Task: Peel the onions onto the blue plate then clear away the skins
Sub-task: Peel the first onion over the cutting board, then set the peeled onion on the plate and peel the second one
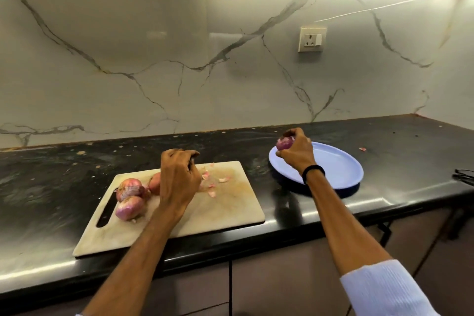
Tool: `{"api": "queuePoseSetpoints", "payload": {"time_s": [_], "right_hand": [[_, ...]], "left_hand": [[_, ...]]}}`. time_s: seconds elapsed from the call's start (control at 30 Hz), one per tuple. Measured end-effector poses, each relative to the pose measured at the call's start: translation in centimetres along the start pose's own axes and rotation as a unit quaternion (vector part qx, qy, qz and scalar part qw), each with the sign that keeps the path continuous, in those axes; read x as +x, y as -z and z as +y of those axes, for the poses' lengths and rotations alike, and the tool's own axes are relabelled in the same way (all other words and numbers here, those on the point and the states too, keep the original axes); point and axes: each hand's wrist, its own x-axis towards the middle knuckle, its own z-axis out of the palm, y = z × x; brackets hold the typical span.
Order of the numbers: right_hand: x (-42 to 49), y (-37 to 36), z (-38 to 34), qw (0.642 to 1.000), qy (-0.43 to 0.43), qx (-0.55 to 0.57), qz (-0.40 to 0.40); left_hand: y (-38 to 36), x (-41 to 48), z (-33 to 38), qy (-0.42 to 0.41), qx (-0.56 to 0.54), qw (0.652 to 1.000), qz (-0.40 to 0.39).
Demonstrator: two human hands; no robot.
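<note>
Peeled onion (284, 145) inside right fingers (298, 134), over plate (333, 161).

- black countertop (384, 141), glossy, pretty scuffed, with pale specks all along the back by the wall
- pale cutting board (230, 202) sitting on it near the front edge, a bit skewed, handle slot at the left end
- blue plate (333, 161) to the right of the board, not touching it, some bare counter between them
- one loose bit of onion skin (362, 149) on the counter just past the plate's right side
- some black thing (463, 178) at the far right edge, cut off, can't tell what it is
</note>
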Motion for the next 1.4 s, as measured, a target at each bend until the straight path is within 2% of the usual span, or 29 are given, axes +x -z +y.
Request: {"api": "queuePoseSetpoints", "payload": {"time_s": [0.2,0.4,0.57,0.77,0.97,1.1,1.27,1.4], "right_hand": [[0.6,1.3,3.7,0.986,-0.039,-0.105,-0.123],[1.2,2.4,5.4,0.979,-0.039,-0.07,-0.189],[1.4,3.8,6.2,0.987,-0.069,0.021,-0.145],[0.6,4.5,6.2,0.98,-0.069,-0.1,-0.157],[-0.3,5.1,5.3,0.977,-0.055,-0.162,-0.128],[-0.7,5.7,4.3,0.98,-0.053,-0.177,-0.079],[-1.3,5.3,2.1,0.992,-0.032,-0.123,-0.009],[-2.4,3.4,-0.6,0.997,0.0,-0.071,-0.041]], "left_hand": [[-0.1,-0.5,-0.1,-0.008,0.01,1.0,-0.028],[-0.1,-0.6,-0.3,-0.002,0.012,0.999,-0.033],[-0.2,-0.8,-0.3,-0.012,0.008,0.999,-0.041],[0.0,-1.0,0.0,-0.02,0.011,0.999,-0.048],[0.8,-1.6,0.6,-0.03,0.004,0.998,-0.048],[1.5,-1.9,0.5,-0.034,0.008,0.998,-0.042],[2.9,-1.6,-0.1,-0.017,-0.005,1.0,-0.025],[5.5,-0.7,0.5,0.023,-0.04,0.999,0.005]]}}
